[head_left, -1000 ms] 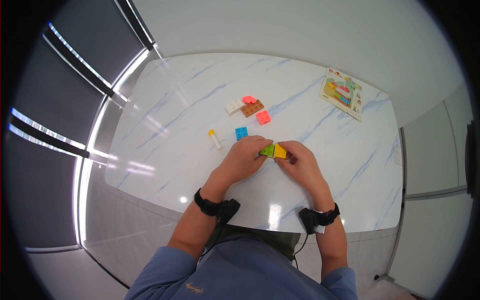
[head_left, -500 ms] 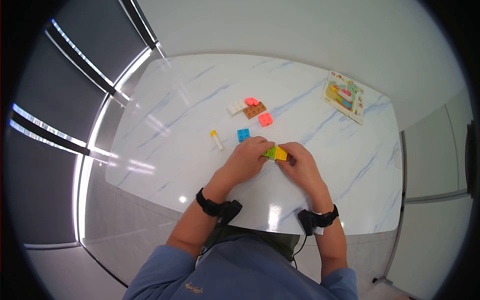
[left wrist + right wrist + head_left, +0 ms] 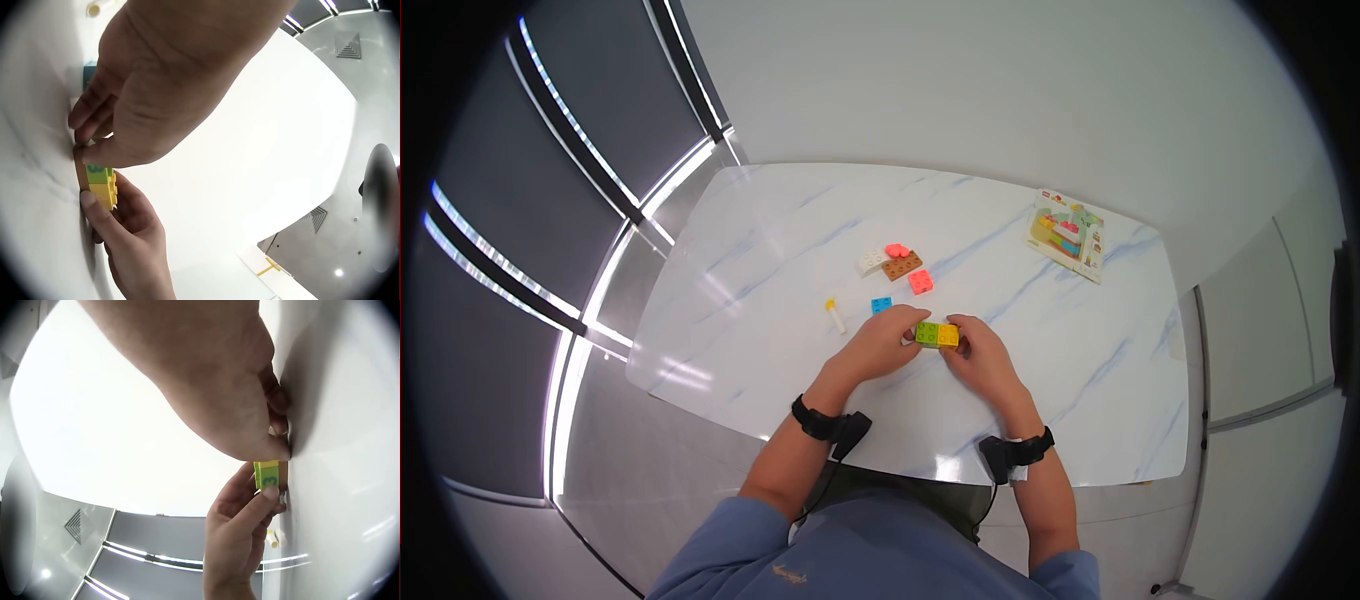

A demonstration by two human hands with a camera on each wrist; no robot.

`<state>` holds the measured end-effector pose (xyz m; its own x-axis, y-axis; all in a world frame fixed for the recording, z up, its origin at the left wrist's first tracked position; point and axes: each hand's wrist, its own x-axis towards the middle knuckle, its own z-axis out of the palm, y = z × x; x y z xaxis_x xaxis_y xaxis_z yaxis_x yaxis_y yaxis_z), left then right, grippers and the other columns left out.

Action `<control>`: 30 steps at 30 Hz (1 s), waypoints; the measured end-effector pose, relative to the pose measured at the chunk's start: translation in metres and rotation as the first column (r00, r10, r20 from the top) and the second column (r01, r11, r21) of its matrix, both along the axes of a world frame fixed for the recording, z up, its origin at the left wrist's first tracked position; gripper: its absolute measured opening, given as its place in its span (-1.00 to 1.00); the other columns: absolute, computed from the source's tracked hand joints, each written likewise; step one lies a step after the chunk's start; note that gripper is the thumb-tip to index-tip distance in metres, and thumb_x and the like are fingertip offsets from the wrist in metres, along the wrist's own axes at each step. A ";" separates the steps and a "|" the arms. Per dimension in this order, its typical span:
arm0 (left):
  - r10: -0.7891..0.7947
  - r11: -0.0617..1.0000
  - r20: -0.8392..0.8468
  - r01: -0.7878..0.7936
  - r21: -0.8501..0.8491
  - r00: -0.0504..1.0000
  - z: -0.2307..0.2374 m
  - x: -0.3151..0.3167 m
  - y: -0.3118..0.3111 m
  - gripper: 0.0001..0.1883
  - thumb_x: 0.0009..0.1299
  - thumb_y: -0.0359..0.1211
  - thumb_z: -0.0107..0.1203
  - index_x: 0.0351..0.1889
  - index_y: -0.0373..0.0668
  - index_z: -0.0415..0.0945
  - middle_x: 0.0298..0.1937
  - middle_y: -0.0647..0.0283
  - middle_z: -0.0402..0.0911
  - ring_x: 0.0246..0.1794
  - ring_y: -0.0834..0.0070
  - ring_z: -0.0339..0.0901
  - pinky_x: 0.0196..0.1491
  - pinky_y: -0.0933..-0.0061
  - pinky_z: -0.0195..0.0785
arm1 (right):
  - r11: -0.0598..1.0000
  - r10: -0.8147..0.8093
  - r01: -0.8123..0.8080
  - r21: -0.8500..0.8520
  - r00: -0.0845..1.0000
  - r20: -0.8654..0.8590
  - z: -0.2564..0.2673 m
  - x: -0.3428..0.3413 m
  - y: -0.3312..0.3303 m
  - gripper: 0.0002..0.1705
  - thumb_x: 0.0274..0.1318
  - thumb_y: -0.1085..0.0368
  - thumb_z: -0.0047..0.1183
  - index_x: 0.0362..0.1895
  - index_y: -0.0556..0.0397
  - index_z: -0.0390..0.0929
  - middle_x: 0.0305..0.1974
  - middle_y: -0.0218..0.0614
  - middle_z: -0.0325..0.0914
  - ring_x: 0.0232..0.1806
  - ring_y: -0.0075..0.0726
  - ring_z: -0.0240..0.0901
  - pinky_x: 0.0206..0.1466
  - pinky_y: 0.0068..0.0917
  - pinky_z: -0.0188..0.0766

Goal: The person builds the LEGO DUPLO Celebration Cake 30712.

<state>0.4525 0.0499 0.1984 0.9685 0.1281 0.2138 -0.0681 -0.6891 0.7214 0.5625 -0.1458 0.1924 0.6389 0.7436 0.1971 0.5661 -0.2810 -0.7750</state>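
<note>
Watching remotely, I see left hand pinching green block, right hand pinching yellow block, blue block at the green one's 10 o'clock.

A white, blue-veined table carried a blue brick, a pinkish-red brick and, close together beyond them, a white brick, a brown brick and a rounded pink piece. A yellow-tipped white stick lay left, a printed booklet far right.
</note>
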 end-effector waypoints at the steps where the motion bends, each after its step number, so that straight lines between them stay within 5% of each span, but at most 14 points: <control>1: -0.012 1.000 -0.033 0.013 0.021 0.999 0.003 0.001 0.001 -0.58 0.32 -0.47 0.25 0.17 -0.26 0.59 0.01 0.07 0.65 -0.14 0.20 0.63 -0.05 0.27 0.53 | 1.000 0.001 -0.001 0.009 1.000 0.002 -0.001 0.001 0.001 -0.53 0.17 0.38 0.28 0.18 0.16 0.56 -0.08 -0.14 0.60 -0.25 -0.21 0.57 -0.12 -0.34 0.54; 3: -0.016 0.998 -0.056 0.020 0.057 0.998 0.003 0.003 0.001 -0.60 0.31 -0.46 0.24 0.14 -0.27 0.60 -0.02 0.06 0.65 -0.14 0.18 0.64 -0.04 0.24 0.53 | 1.000 0.003 -0.003 0.023 1.000 0.003 -0.005 0.002 0.001 -0.54 0.18 0.39 0.25 0.18 0.17 0.54 -0.05 -0.09 0.60 -0.23 -0.11 0.59 -0.11 -0.27 0.56; 6: 0.013 0.996 -0.045 -0.009 0.086 0.999 0.002 0.007 -0.002 -0.61 0.31 -0.46 0.25 0.12 -0.27 0.61 -0.06 0.06 0.66 -0.16 0.18 0.65 -0.06 0.24 0.52 | 0.991 -0.018 0.008 0.137 0.997 0.072 -0.019 0.005 0.002 -0.56 0.17 0.40 0.25 0.15 0.17 0.57 -0.13 -0.15 0.59 -0.28 -0.24 0.55 -0.14 -0.36 0.53; 12: 0.063 0.994 -0.104 -0.053 0.092 0.993 0.009 0.007 -0.007 -0.57 0.32 -0.46 0.29 0.17 -0.27 0.62 -0.03 0.06 0.69 -0.17 0.26 0.67 -0.05 0.32 0.55 | 0.985 0.000 -0.010 0.174 0.998 0.060 -0.020 0.008 0.001 -0.52 0.08 0.49 0.14 0.15 0.19 0.57 -0.14 -0.15 0.59 -0.29 -0.21 0.55 -0.14 -0.32 0.52; 15: 0.074 0.992 -0.098 -0.062 0.114 0.993 0.010 0.007 -0.010 -0.57 0.32 -0.47 0.28 0.19 -0.27 0.62 -0.02 0.05 0.70 -0.18 0.26 0.68 -0.06 0.32 0.56 | 0.992 0.013 -0.019 0.127 0.999 0.044 -0.021 0.010 0.002 -0.50 0.05 0.49 0.09 0.16 0.20 0.56 -0.03 -0.04 0.60 -0.17 0.01 0.58 -0.03 -0.20 0.55; 18: 0.080 0.988 -0.069 -0.070 0.137 0.994 0.009 0.006 -0.012 -0.58 0.33 -0.48 0.25 0.18 -0.28 0.62 -0.01 0.04 0.70 -0.17 0.23 0.68 -0.05 0.30 0.55 | 0.994 0.016 -0.016 0.106 1.000 -0.004 -0.017 0.010 0.001 -0.49 0.06 0.48 0.08 0.18 0.19 0.56 -0.02 -0.03 0.60 -0.15 0.03 0.58 -0.01 -0.19 0.54; 21: 0.099 0.988 -0.003 -0.098 0.121 0.995 0.014 0.001 -0.012 -0.59 0.34 -0.50 0.19 0.18 -0.27 0.62 -0.01 0.02 0.71 -0.14 0.16 0.67 -0.03 0.25 0.54 | 0.992 0.001 -0.003 0.125 1.000 0.021 -0.018 0.011 0.002 -0.47 0.02 0.51 0.11 0.18 0.19 0.58 -0.15 -0.14 0.59 -0.28 -0.22 0.54 -0.12 -0.33 0.52; 27: 0.326 0.945 0.039 -0.326 -0.003 0.945 0.039 -0.014 0.010 -0.59 0.36 -0.54 0.16 0.19 -0.21 0.64 -0.04 0.09 0.74 -0.24 0.27 0.66 -0.06 0.27 0.57 | 0.993 -0.005 0.006 0.117 1.000 -0.008 -0.021 0.014 0.003 -0.44 0.04 0.51 0.10 0.22 0.20 0.56 -0.12 -0.14 0.60 -0.27 -0.26 0.53 -0.09 -0.36 0.52; 30: 0.367 0.922 0.048 -0.371 0.113 0.929 0.031 -0.020 0.035 -0.63 0.35 -0.51 0.24 0.15 -0.25 0.65 -0.01 0.12 0.73 -0.24 0.36 0.65 -0.08 0.38 0.57 | 0.996 -0.004 0.008 0.094 0.999 -0.045 -0.014 0.012 0.001 -0.43 0.06 0.50 0.10 0.24 0.20 0.56 -0.10 -0.12 0.60 -0.27 -0.25 0.53 -0.08 -0.37 0.53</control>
